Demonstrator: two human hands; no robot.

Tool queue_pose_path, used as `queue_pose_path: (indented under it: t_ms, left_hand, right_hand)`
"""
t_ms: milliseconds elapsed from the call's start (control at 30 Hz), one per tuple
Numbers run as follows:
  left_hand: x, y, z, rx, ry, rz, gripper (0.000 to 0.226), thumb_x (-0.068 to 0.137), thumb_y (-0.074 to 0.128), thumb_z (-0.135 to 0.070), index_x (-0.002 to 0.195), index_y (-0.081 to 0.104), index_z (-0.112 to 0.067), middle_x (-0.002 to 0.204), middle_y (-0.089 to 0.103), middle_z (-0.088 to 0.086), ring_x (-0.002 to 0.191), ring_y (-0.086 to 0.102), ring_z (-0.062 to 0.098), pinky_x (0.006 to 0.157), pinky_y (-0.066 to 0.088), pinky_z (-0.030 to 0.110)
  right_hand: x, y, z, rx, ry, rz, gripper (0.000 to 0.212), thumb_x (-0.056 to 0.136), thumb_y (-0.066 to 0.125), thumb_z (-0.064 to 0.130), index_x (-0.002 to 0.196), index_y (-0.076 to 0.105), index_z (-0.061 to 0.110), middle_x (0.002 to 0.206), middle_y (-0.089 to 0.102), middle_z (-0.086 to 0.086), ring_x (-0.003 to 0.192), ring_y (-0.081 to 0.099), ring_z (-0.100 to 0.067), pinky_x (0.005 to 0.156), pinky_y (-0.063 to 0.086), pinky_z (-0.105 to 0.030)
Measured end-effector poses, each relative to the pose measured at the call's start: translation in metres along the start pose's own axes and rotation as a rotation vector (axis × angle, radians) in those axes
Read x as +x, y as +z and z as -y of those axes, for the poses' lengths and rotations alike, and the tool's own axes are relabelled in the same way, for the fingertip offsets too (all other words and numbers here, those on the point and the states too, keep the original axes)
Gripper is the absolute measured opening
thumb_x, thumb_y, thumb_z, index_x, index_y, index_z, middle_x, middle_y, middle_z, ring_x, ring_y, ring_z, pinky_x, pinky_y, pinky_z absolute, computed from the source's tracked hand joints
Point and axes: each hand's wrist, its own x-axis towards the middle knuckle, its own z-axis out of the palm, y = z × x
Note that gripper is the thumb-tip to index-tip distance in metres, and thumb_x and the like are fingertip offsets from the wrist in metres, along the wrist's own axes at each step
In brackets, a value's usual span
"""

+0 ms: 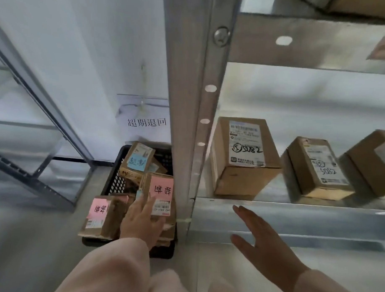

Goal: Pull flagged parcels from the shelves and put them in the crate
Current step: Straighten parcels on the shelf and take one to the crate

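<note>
A black perforated crate [114, 181] stands on the floor left of the shelf post, full of several cardboard parcels. One carries a pink note [161, 188], another a pink note [97, 209] at the front left, and one at the back has a blue note [136, 162]. My left hand [142, 222] reaches down into the crate, fingers straight, resting on the pink-flagged parcel at the right. My right hand [255, 233] hovers open in front of the shelf's front rail [298, 210], holding nothing. On the shelf stand three unflagged boxes, the nearest [242, 157] marked by hand.
The metal upright [192, 102] of the shelf unit stands between crate and shelf. A second box [316, 167] and a third [371, 159] sit further right. A white sign with printed characters [146, 122] hangs on the wall above the crate. Another metal rack [33, 120] stands at left.
</note>
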Motion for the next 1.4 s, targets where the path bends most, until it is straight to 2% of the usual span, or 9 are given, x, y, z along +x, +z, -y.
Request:
queue_pose_path:
  t_ms: [167,333,500,600,667,933,1167,1300,1400]
  left_hand:
    - [-0.065,-0.009,-0.057,0.045,0.207,-0.143,0.063,0.087,0.056,-0.052,0.144,0.034,-0.039,0.155,0.031,-0.006,0.143,0.028,0.019,0.116,0.024,0.040]
    - [-0.134,-0.011,-0.175,0.081,0.481,-0.280,0.061,0.086,0.053,-0.053,0.142,0.044,-0.032,0.145,0.046,-0.004,0.134,0.042,0.022,0.109,0.034,0.043]
    - [-0.179,0.007,-0.302,0.103,0.712,-0.341,0.063,0.088,0.055,-0.051,0.145,0.039,-0.029,0.151,0.041,-0.001,0.140,0.035,0.024,0.113,0.031,0.047]
    - [-0.204,0.031,-0.374,0.098,0.840,-0.376,0.061,0.086,0.061,-0.046,0.140,0.048,-0.022,0.148,0.046,0.004,0.138,0.040,0.027,0.111,0.035,0.051]
    - [-0.220,0.050,-0.420,0.094,0.918,-0.363,0.062,0.085,0.063,-0.045,0.140,0.049,-0.022,0.147,0.047,0.004,0.137,0.041,0.028,0.109,0.036,0.053]
    - [-0.266,0.119,-0.572,0.112,1.194,-0.303,0.062,0.082,0.066,-0.045,0.138,0.052,-0.023,0.142,0.052,0.005,0.129,0.051,0.030,0.102,0.044,0.053]
    - [-0.273,0.174,-0.688,0.072,1.339,-0.189,0.061,0.084,0.050,-0.051,0.140,0.046,-0.028,0.147,0.045,0.002,0.133,0.043,0.028,0.106,0.037,0.049]
    - [-0.260,0.203,-0.750,0.036,1.382,-0.141,0.060,0.080,0.061,-0.047,0.136,0.054,-0.025,0.141,0.052,0.006,0.127,0.051,0.030,0.100,0.045,0.051]
    - [-0.242,0.223,-0.793,0.057,1.406,-0.094,0.062,0.084,0.055,-0.050,0.141,0.046,-0.028,0.147,0.046,0.005,0.134,0.045,0.028,0.108,0.038,0.053]
  right_hand:
    - [-0.032,-0.032,-0.024,-0.097,-0.102,-0.063,0.071,0.086,0.040,0.068,0.146,0.006,0.052,0.157,0.008,0.023,0.145,0.012,-0.005,0.116,0.017,-0.029]
    - [-0.083,-0.082,-0.068,-0.188,-0.184,-0.212,0.072,0.088,0.043,0.065,0.149,0.013,0.042,0.159,0.011,0.015,0.146,0.009,-0.006,0.112,0.008,-0.023]
    - [-0.140,-0.145,-0.130,-0.249,-0.145,-0.409,0.075,0.083,0.027,0.070,0.150,0.012,0.039,0.160,0.007,0.012,0.147,0.001,-0.010,0.115,0.001,-0.026]
    - [-0.177,-0.182,-0.178,-0.280,-0.086,-0.506,0.077,0.083,0.024,0.072,0.151,0.009,0.039,0.160,0.003,0.011,0.147,-0.005,-0.010,0.120,0.004,-0.034]
    - [-0.204,-0.205,-0.213,-0.299,-0.035,-0.564,0.077,0.085,0.027,0.071,0.151,0.008,0.036,0.161,0.002,0.008,0.148,-0.006,-0.011,0.121,0.006,-0.038]
    - [-0.298,-0.265,-0.330,-0.303,0.266,-0.734,0.077,0.089,0.036,0.066,0.149,-0.004,0.041,0.159,-0.007,0.012,0.144,-0.014,-0.006,0.117,-0.005,-0.029]
    - [-0.329,-0.289,-0.417,-0.303,0.513,-0.769,0.078,0.081,0.021,0.077,0.141,-0.018,0.047,0.156,-0.010,0.014,0.143,-0.016,-0.005,0.115,-0.009,-0.028]
    - [-0.324,-0.322,-0.465,-0.303,0.607,-0.807,0.076,0.079,0.015,0.080,0.138,-0.024,0.051,0.155,-0.012,0.016,0.142,-0.017,-0.004,0.113,-0.012,-0.025]
    - [-0.311,-0.349,-0.494,-0.285,0.637,-0.817,0.076,0.074,0.006,0.083,0.134,-0.029,0.053,0.153,-0.017,0.018,0.141,-0.019,-0.003,0.113,-0.011,-0.025]
